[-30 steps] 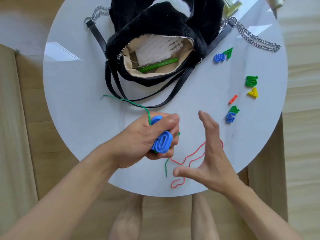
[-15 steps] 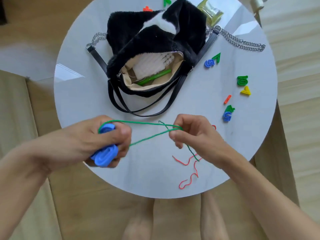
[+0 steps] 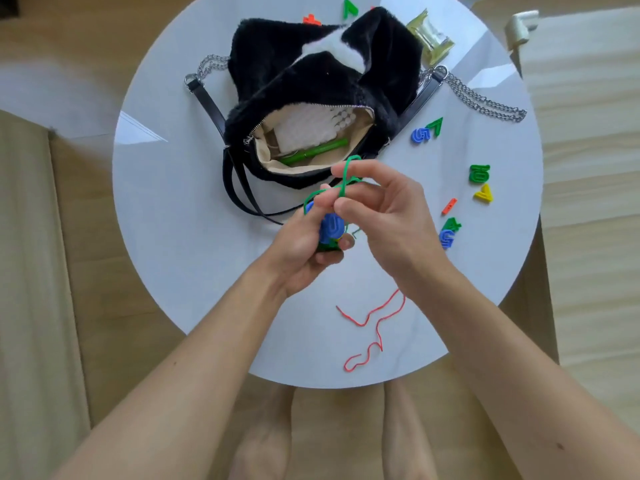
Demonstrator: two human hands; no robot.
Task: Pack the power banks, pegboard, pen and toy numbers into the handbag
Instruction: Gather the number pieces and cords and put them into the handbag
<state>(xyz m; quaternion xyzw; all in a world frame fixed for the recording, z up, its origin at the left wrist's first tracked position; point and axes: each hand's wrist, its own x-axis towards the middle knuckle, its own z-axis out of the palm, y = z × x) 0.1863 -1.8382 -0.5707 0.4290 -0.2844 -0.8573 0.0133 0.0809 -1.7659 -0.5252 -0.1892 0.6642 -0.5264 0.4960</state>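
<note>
Toy numbers (image 3: 330, 227): blue stack clasped in left hand (image 3: 304, 251) over worktop (image 3: 194, 216), near handbag (image 3: 311, 81). Green cord (image 3: 343, 181) pinched by right hand (image 3: 388, 216). Judged light, rigid; cord limp, best held at stack.

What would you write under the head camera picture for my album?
Two hands, left hand and right hand, loop a green string around blue toy numbers before the open handbag.
</note>
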